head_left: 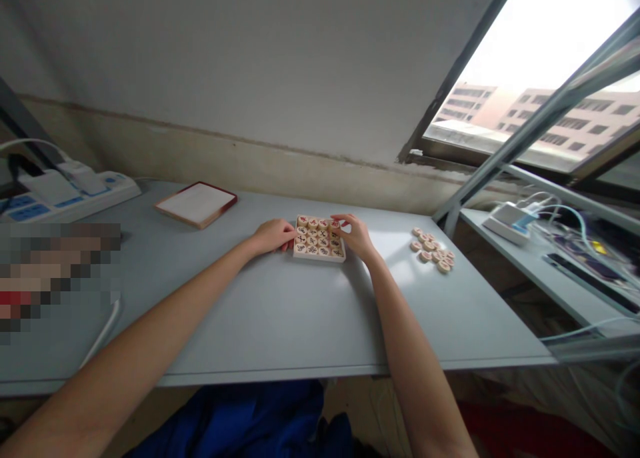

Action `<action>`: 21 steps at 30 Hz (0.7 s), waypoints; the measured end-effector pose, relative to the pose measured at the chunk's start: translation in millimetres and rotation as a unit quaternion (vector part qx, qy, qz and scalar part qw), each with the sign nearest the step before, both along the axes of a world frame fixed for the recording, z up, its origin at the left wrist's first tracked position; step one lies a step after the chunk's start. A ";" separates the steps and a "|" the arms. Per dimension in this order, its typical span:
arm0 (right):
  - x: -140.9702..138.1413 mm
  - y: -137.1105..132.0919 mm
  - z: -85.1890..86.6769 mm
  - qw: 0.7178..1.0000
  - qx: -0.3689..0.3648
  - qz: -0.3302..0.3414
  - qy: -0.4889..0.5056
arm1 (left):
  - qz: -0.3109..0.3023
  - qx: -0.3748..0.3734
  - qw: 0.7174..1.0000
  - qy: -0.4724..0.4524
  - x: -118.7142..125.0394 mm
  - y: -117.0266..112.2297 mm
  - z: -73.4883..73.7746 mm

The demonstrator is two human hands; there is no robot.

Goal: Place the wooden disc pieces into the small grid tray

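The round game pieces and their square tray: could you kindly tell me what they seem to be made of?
The round pieces look like pale, smooth-finished wood: light tan faces with red or black characters. The loose pieces nearby look alike. The tray also seems light unpainted wood, judging by its matching beige rim, though plastic cannot be ruled out from here.

Near bench [280,311] open, passable; loose pieces [433,249] obstruct right of tray [319,258]; lid [196,205] far left; wall [250,78] close behind.
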State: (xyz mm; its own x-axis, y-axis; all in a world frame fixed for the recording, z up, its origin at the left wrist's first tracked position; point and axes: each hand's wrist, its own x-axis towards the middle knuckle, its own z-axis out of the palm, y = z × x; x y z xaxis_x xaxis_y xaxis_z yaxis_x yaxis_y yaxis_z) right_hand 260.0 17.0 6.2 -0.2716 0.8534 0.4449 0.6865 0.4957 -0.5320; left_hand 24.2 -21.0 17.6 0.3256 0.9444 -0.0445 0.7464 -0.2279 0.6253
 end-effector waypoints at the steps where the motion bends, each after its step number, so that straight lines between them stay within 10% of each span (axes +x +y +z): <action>1: -0.6 -0.3 0.0 1.000 -0.002 -0.001 -0.002 | 0.000 -0.001 1.000 -0.001 -0.1 0.2 -0.3; 7: 2.1 -3.3 8.1 0.999 -0.023 -0.022 -0.018 | 0.003 -0.002 1.000 -0.001 0.4 1.2 -0.8; 10: 21.3 -4.2 13.8 0.985 0.004 -0.168 -0.042 | 0.000 -0.006 1.000 0.006 0.7 1.2 -0.2; 15: 67.4 -5.0 4.9 0.846 0.033 -0.515 -0.136 | -0.005 -0.007 1.000 0.012 0.7 1.4 -1.3; 21: 88.8 2.6 -11.3 0.792 -0.087 -0.569 -0.203 | -0.013 -0.003 1.000 0.017 0.7 2.0 -0.9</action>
